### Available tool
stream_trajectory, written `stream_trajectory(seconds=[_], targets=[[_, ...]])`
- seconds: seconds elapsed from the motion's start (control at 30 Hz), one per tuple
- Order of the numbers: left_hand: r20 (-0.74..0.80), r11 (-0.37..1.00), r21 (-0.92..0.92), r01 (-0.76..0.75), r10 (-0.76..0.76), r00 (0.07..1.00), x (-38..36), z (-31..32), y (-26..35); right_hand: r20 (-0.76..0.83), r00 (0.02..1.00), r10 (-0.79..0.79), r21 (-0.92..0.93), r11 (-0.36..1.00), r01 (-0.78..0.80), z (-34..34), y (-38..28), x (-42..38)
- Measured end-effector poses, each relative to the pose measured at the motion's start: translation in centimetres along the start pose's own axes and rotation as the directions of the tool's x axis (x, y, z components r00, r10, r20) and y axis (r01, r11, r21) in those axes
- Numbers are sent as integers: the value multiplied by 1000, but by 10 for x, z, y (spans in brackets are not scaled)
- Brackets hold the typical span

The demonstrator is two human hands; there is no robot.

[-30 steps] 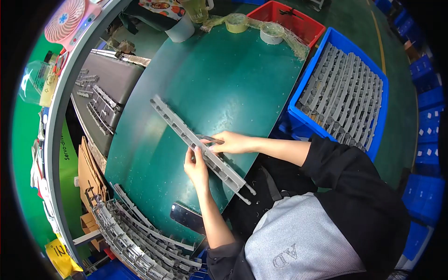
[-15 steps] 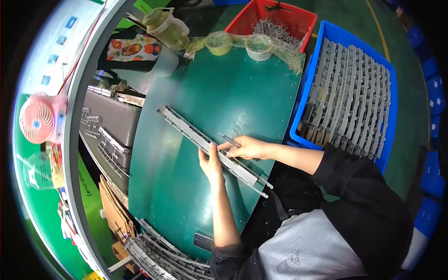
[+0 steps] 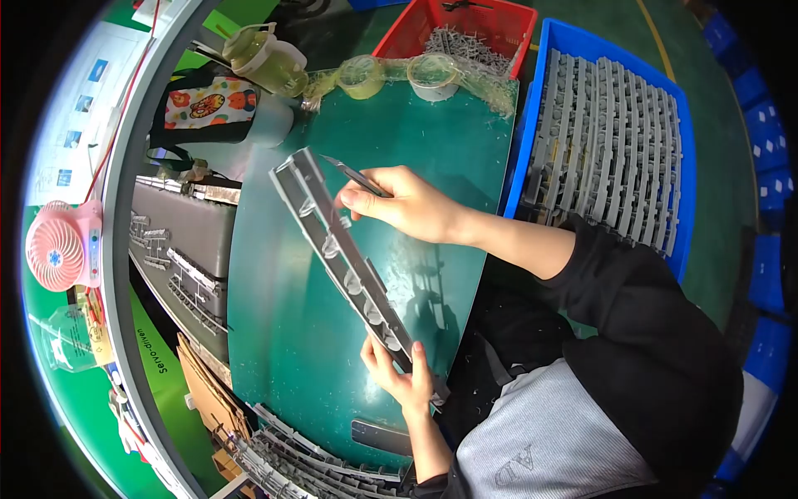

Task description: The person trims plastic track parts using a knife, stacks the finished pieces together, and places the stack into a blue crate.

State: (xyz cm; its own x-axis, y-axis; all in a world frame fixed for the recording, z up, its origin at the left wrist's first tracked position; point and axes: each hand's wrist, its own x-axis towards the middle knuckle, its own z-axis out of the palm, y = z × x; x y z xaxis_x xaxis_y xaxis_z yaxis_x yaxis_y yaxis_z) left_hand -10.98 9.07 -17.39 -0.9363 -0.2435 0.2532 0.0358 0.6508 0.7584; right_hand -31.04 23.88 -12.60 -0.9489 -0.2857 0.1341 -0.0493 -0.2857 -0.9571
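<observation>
My left hand (image 3: 403,378) grips the lower end of a long grey plastic strip (image 3: 356,264), its thumb on one side and fingers on the other. The strip is raised at a slant over the green table (image 3: 291,333), its row of rounded pockets showing. In my right hand (image 3: 407,202) is a slim dark craft knife (image 3: 357,177), held like a pen with its thin point towards the strip's upper end. The right fingertips are close beside the strip's edge, near a small pale tab.
On the right stands a blue crate (image 3: 525,125) of similar strips. A red crate (image 3: 519,33) with small grey pieces is behind the table. A phone (image 3: 381,436) lies near more strips (image 3: 291,466) at the lower left. Left is a dark conveyor belt (image 3: 179,208) carrying grey parts.
The strip has been lifted and turned steeper, its pocketed side now showing. My left hand has slid to its lower end; my right hand with the knife has moved up and left.
</observation>
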Motion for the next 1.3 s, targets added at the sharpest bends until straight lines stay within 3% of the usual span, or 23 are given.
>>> stream_trajectory(seconds=[0.07,0.2,0.4,0.47,0.53,0.6,0.63,0.7,0.77,0.8,0.87,0.93,0.97,1.0,1.07,1.13,1.2,1.23,1.3], targets=[[-15,1000,17,-22,22,1000,-7,-4,1,31,999,15,-9,1000,-15,8,-13,-3],[-43,999,29,-17,18,999,-21,-10,1,45,992,-121,-217,968,128,24,-32,-16],[-27,998,-65,27,-28,999,-37,-20,-5,113,986,-118,-362,920,152,30,-40,-25],[-25,987,-154,54,-59,998,-41,-24,-7,122,905,-407,-528,746,406,26,-31,-20],[-16,968,-238,78,-84,996,-43,-27,-10,178,737,-652,-658,477,582,19,-21,-13],[-34,968,-242,66,-76,996,-43,-30,-15,-56,769,-636,-567,655,500,11,-15,-2],[-45,968,-244,58,-71,996,-43,-32,-19,-54,770,-636,-564,655,502,3,-4,4],[-60,968,-249,38,-55,997,-39,-34,-27,-104,842,-530,-821,524,228,-15,36,14],[27,877,-470,99,-97,995,-19,-37,-36,-27,972,-232,-963,267,37,-27,87,9],[33,876,-473,97,-92,995,0,-34,-24,29,985,-168,-994,96,46,-29,122,4],[29,580,-792,192,-278,960,58,-18,19,155,949,-274,-988,-40,150,-22,154,-16],[75,441,-873,209,-302,950,112,12,35,166,939,-302,-982,41,187,-17,144,-18],[193,398,-865,305,-298,935,137,29,35,190,962,-197,-976,65,206,-20,138,-17],[210,393,-856,336,-329,921,161,54,36,175,964,-201,-982,40,187,-19,141,-17],[250,433,-800,414,-388,887,204,112,32,122,959,-255,-964,198,175,-15,156,-16],[280,461,-760,459,-405,870,237,179,15,232,931,-281,-911,273,309,-26,152,-20],[209,643,-599,477,-450,868,262,239,-2,264,950,165,-958,156,240,-26,136,-17],[216,633,-610,476,-445,869,273,250,8,260,951,169,-961,138,238,-28,141,-15],[141,772,-329,544,-529,837,286,264,25,147,982,-118,-907,381,181,-26,157,-16]])
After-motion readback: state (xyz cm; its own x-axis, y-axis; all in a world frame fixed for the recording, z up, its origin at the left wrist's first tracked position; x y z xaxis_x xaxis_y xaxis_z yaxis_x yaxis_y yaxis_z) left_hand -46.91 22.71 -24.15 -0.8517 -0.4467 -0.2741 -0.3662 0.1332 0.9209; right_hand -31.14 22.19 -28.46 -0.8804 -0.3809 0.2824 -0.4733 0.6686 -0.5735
